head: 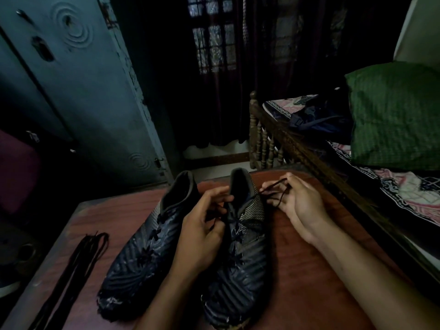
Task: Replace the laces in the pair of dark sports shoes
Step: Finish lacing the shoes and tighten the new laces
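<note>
Two dark sports shoes stand side by side on a reddish wooden table (309,270), toes toward me. The left shoe (140,246) is laced and untouched. Over the right shoe (240,258), my left hand (202,225) pinches one end of its dark lace near the top eyelets. My right hand (297,198), to the right of the shoe's collar, grips the other end of that lace (273,189), pulled out and looped round its fingers. A bundle of spare dark laces (78,263) lies stretched along the table's left side.
A wooden bed rail (297,144) runs close along the table's right edge, with a green pillow (392,115) and a dark bag (319,117) on the bed. A blue-grey metal cupboard (78,86) stands at the back left. The room is dim.
</note>
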Action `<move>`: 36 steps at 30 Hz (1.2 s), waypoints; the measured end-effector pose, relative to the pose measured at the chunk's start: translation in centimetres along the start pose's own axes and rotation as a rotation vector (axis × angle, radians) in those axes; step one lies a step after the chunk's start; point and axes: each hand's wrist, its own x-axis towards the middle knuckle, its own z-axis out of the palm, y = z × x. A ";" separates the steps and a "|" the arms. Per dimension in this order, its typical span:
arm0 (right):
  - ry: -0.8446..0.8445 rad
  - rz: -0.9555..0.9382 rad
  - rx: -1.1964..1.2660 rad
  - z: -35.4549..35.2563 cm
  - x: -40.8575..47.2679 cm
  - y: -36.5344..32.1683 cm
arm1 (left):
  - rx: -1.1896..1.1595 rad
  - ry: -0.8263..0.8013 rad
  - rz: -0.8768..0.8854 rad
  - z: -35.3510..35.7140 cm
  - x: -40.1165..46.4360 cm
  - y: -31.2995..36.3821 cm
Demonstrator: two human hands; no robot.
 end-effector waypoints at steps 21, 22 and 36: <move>-0.444 -0.343 -1.123 -0.8 -1.2 -2.5 | 0.058 0.006 0.084 0.0 0.0 0.7; -0.440 -0.361 -1.092 -0.7 -1.2 -2.6 | 0.056 0.004 0.081 0.0 0.0 0.7; -0.210 -0.222 -0.266 1.8 -2.0 -1.3 | 0.028 -0.003 0.095 0.2 0.0 0.7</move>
